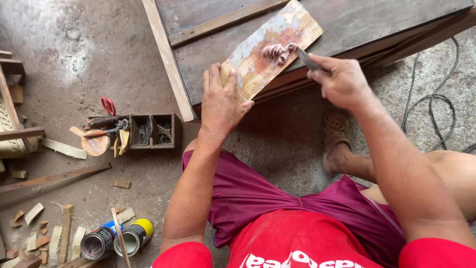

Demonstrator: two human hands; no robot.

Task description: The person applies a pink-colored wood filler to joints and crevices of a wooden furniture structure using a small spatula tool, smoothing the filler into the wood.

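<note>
- While the left hand (221,101) lies palm-down over the near end of a narrow wooden offcut board (270,47), fingers spread flat along its edge, the board rests tilted on the dark wooden panel (347,22) in front of the seated person.
- The right hand (341,81) is closed in a fist-like pinch around the handle of a thin metal putty knife (306,58), whose tip meets a lump of pinkish-brown filler paste (276,53) lying on the middle of the board.
- The paste looks ridged and folded, so I judge the step in hand to be mixing or gathering the filler on the board used as a palette.
- Judged from this, the next move calls for a shallow blade angle and a firm hold on the board, since it lies partly over the panel's edge and could tip or slide.
- On the concrete floor to the left stand a small wooden tool box (153,131) with nails in its compartments, red-handled pliers (108,105) just beside it, and two open tins (116,238) with a stir stick lying across them.
- Wood scraps (44,233) lie near the tins, and a grey cable (431,99) loops on the floor to the right, beyond the sandalled foot (336,134).
</note>
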